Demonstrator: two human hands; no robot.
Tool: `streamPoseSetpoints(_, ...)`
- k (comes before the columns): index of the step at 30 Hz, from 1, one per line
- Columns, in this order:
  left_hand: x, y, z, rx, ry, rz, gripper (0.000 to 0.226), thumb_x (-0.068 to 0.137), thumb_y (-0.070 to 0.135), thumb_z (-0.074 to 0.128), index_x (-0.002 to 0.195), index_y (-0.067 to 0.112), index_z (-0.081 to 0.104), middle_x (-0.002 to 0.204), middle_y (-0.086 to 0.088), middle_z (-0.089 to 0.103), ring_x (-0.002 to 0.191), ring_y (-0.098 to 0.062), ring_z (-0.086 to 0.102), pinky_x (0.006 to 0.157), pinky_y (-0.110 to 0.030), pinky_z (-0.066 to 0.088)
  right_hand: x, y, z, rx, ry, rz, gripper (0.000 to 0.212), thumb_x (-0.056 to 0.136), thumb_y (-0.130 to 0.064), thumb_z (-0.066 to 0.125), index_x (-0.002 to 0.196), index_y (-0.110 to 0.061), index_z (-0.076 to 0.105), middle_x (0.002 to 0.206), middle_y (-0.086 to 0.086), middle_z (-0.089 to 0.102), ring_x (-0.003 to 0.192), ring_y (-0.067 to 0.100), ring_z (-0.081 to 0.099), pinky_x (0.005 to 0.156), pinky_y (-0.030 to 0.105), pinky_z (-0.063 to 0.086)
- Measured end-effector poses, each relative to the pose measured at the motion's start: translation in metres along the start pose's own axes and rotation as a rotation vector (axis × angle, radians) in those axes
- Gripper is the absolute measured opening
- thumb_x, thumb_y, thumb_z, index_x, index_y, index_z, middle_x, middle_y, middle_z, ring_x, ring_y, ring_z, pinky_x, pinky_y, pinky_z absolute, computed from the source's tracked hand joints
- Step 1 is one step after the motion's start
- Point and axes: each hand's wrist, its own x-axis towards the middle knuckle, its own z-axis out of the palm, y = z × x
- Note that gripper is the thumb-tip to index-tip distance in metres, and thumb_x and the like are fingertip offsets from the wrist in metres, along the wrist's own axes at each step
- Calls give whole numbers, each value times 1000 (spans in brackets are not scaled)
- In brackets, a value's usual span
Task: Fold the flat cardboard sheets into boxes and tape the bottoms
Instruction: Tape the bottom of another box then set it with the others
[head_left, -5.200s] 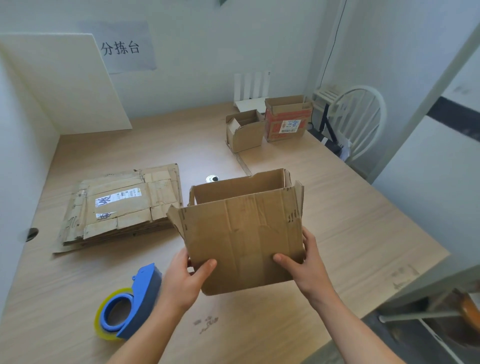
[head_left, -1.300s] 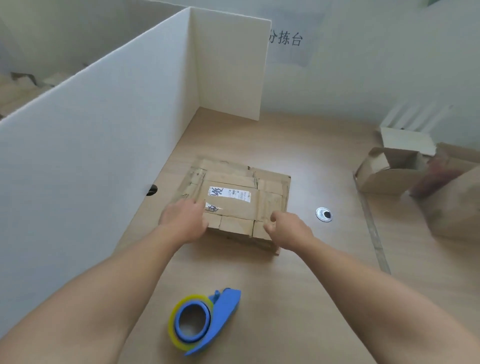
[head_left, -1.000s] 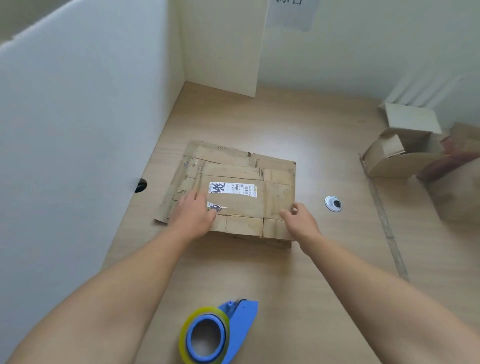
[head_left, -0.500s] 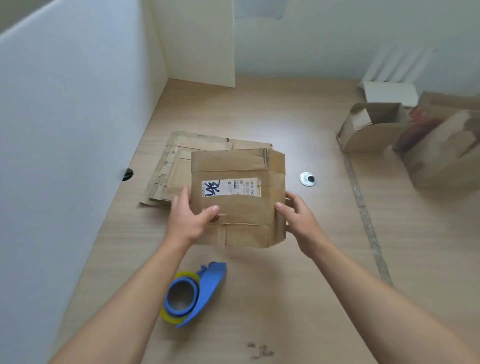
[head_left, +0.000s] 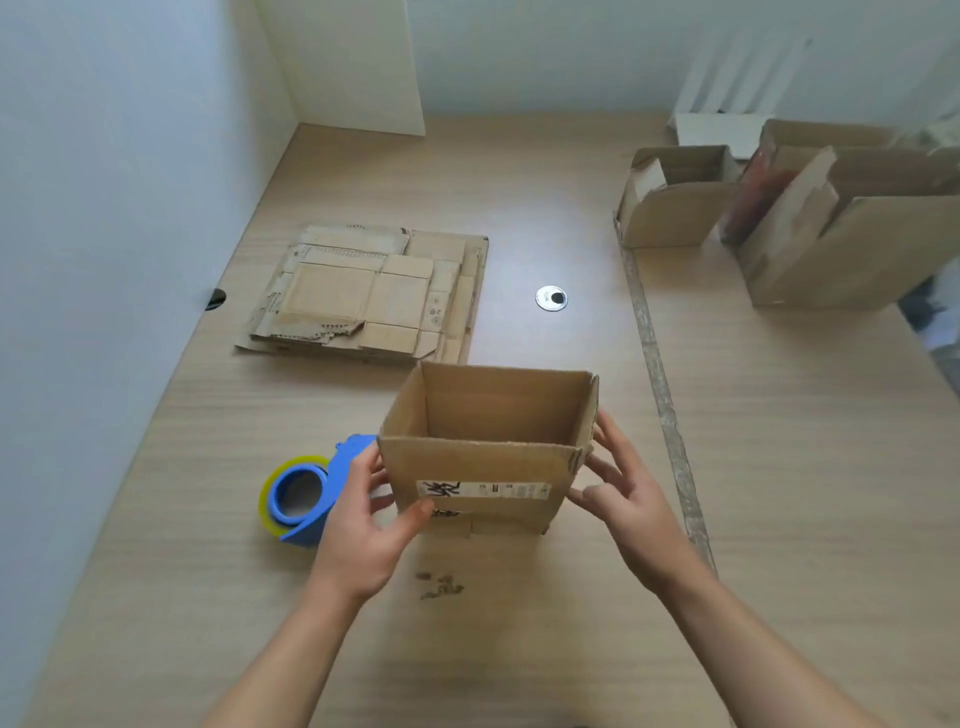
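White partitions (head_left: 104, 208) edge wooden table (head_left: 779, 467); seemingly three blurred boxes (head_left: 675, 218).

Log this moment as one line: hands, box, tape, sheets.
left hand grips box | right hand presses its right side | box opened, bottom unseen | tape dispenser beside left hand | flat sheets behind

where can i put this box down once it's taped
Widest bare table is right of the seam, nearer than the folded boxes. Another strip lies between the flat stack and the back wall. Crowded: the far right corner, and left of the held box, where the tape sits by the left hand.
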Motion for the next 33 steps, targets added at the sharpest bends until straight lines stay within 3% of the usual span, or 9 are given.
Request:
streamPoseSetpoints(3,-18,2,2,79,-22,47,69,70,49,73,132,57,43,130,21,56,122,-6,55,93,-23,50,-17,3,-7,-28,-124,-47,77,88,-3,55,149,-44,34,151,-24,39,137,2,42,105,39,46)
streamPoseSetpoints(8,-32,-4,-2,114,3,94,68,73,46,74,135,47,47,134,13,51,124,-14,55,91,-38,56,-20,16,-1,-306,-116,-160,55,87,-42,66,136,-57,45,147,-27,35,137,0,38,97,28,50)
streamPoseSetpoints(11,-34,-2,-5,143,-24,101,66,71,55,74,131,55,48,137,19,46,128,-13,50,93,-35,54,-15,18,6,-325,-83,-171,40,83,-58,61,123,-63,53,141,-32,36,131,-2,44,93,22,50)
streamPoseSetpoints(14,-27,1,-9,149,-19,69,59,69,68,73,124,62,52,138,19,46,127,-4,50,92,-21,51,-13,19,10,-281,-60,-151,29,90,-45,66,115,-59,61,139,-26,40,126,-5,46,88,21,51)
streamPoseSetpoints(17,-17,7,-6,191,-17,60,46,81,40,77,120,50,56,137,14,46,125,7,45,87,-6,45,-13,19,13,-236,-8,-121,25,92,-29,66,111,-45,69,135,-21,46,121,-7,49,81,18,50)
streamPoseSetpoints(21,-5,13,-1,262,14,57,31,88,28,74,116,31,63,133,12,45,115,21,43,86,-6,46,-9,16,17,-227,46,-103,19,94,-20,65,105,-35,69,129,-11,54,119,-3,50,81,7,43)
streamPoseSetpoints(24,-2,12,3,247,77,46,54,86,34,75,134,29,50,133,11,47,114,6,51,83,-7,46,-5,18,22,-258,84,-120,27,95,-23,64,117,-39,61,129,-9,54,117,-5,50,84,2,39)
streamPoseSetpoints(28,7,19,3,198,71,-11,100,84,26,78,155,39,9,138,12,36,107,-5,53,71,-5,43,1,22,25,-168,88,-87,48,98,-26,60,139,-46,46,134,-27,47,121,-7,50,97,15,42)
streamPoseSetpoints(33,30,33,0,376,-30,29,102,88,31,73,154,44,-3,132,13,34,107,-10,50,90,-25,39,14,16,31,-77,118,-84,48,100,-20,57,133,-51,44,141,-19,50,122,-8,52,96,11,44)
